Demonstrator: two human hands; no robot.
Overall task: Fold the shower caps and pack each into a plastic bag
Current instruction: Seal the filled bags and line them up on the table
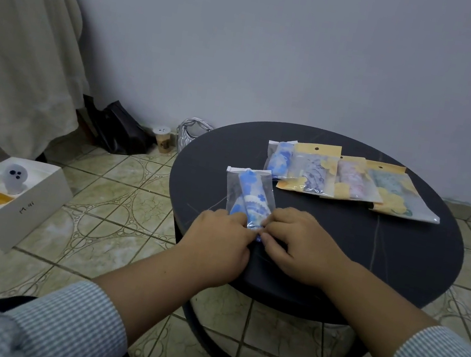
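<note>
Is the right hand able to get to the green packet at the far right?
Probably yes. The right hand is busy pinching the blue bag, but bare table lies between it and the green packet.

Head-worn camera looks forward and down, close over the round table (400, 268).

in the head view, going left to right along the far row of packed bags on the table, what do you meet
blue flowered bag → grey patterned bag with yellow top → pink bag → green bag
</note>
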